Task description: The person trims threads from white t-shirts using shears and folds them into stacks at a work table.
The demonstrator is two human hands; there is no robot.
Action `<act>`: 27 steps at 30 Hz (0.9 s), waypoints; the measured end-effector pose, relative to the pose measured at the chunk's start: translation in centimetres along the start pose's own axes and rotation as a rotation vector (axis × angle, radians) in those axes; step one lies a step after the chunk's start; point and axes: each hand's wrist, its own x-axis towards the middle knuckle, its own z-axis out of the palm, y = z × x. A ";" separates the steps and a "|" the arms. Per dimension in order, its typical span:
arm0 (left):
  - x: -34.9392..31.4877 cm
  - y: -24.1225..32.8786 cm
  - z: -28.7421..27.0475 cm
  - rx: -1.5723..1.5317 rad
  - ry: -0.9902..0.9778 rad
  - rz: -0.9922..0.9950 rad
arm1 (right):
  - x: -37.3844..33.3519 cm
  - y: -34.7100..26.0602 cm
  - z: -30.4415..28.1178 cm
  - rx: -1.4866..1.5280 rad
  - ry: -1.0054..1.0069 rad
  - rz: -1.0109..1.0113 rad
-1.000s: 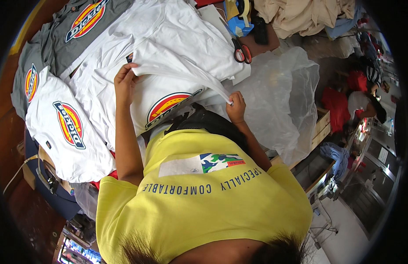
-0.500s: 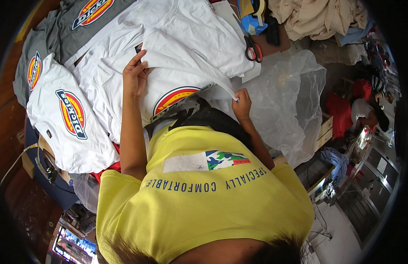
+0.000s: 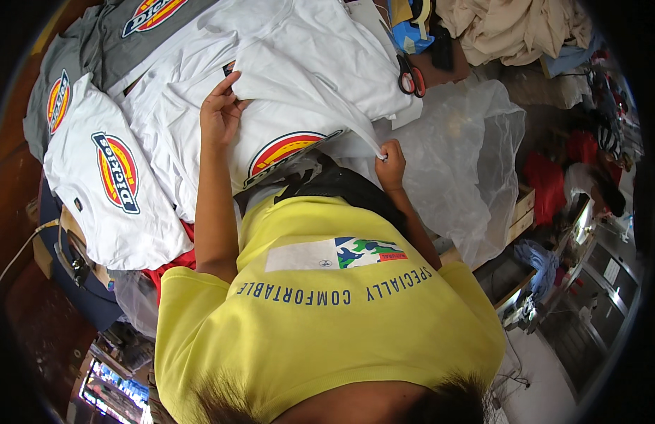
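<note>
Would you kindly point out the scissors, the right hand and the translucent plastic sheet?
Scissors (image 3: 404,62), head view: where blades meet handles.
Right hand (image 3: 391,166), head view: back of the hand.
Translucent plastic sheet (image 3: 454,159), head view: wrinkled middle.

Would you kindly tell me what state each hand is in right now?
Left hand: partly curled at the white cloth; whether it grips cannot be told.
Right hand: closed, holding an edge of the white cloth.

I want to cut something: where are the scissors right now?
In the head view, the scissors lie upper right of centre, beside the white shirts and just below the blue object.
</note>
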 end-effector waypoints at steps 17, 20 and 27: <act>0.6 0.2 -0.5 0.008 -0.061 0.007 | 1.1 -1.2 -2.0 0.038 0.032 -0.125; 2.0 0.7 1.4 -0.004 -0.064 0.013 | 1.8 -1.3 -2.1 0.378 -0.015 0.030; 8.7 -3.5 11.0 0.307 -0.141 0.041 | 4.2 -0.2 -3.4 0.664 0.085 0.500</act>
